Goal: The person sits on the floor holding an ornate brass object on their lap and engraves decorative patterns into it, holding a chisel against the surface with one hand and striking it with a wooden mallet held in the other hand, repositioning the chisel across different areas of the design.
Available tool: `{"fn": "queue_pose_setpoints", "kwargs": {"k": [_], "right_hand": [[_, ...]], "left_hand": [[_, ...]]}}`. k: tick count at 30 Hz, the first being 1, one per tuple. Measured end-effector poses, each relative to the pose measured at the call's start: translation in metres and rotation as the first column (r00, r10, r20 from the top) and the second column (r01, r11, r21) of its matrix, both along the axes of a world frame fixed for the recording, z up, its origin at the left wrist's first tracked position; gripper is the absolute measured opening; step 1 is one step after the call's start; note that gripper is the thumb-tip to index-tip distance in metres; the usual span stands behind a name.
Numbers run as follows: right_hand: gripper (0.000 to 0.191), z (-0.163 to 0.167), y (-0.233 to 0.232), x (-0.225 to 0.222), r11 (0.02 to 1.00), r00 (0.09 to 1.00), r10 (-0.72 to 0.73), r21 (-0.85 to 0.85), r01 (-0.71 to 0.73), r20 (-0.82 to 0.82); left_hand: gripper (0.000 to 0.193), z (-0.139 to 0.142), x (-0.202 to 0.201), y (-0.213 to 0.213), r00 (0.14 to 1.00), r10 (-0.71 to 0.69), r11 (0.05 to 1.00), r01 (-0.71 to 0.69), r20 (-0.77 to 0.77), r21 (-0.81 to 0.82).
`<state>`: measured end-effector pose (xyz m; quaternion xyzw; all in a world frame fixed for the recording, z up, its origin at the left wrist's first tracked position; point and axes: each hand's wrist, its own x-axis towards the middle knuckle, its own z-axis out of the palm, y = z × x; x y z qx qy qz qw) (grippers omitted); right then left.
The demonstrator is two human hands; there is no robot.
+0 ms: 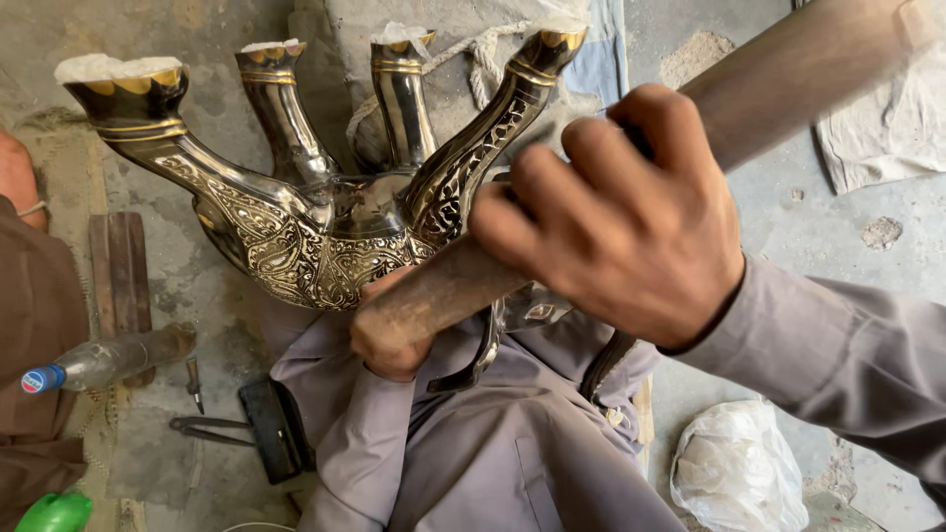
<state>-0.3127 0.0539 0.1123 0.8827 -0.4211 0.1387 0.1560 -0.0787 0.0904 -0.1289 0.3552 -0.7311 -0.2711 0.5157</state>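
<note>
Engraved metal animal figure [315, 236], legs up, rests on the person's lap: rigid, probably heavy, polished and slippery. Left hand [389, 340] steadies its underside; right hand [616, 217] grips a wooden stick [443, 291].

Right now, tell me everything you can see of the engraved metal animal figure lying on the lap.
The engraved metal animal figure lies upside down on the person's lap, its four legs pointing up and away. It looks like polished dark metal with brass-coloured floral engraving over the belly and upper legs. Each leg ends in a gold-banded hoof capped with white filler. The left hand grips it from beneath, and the wooden stick held in the right hand presses against its body.
</note>
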Motion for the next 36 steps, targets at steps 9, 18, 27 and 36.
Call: {"fn": "queue_pose_setpoints", "kwargs": {"k": [9, 18, 27, 36], "right_hand": [[0.021, -0.013, 0.003, -0.008, 0.999, 1.000, 0.007, -0.038, -0.007, -0.011], [0.039, -0.016, 0.004, -0.008, 0.981, 0.979, 0.003, 0.189, -0.042, 0.205], [0.027, -0.017, 0.004, -0.011, 0.995, 0.990, -0.034, -0.096, 0.021, -0.137], [0.024, -0.007, 0.003, -0.006, 1.000, 1.000, -0.003, 0.006, 0.003, -0.014]], "left_hand": [[0.022, -0.001, 0.002, 0.004, 1.000, 0.019, 1.000, -0.019, 0.025, 0.009], [0.022, -0.002, 0.001, 0.004, 0.998, 0.053, 0.998, -0.052, 0.037, -0.028], [0.023, -0.004, 0.003, 0.004, 0.997, 0.057, 0.998, -0.056, 0.047, -0.024], [0.023, -0.016, 0.007, 0.010, 0.997, 0.056, 0.998, -0.055, 0.057, -0.014]]}}
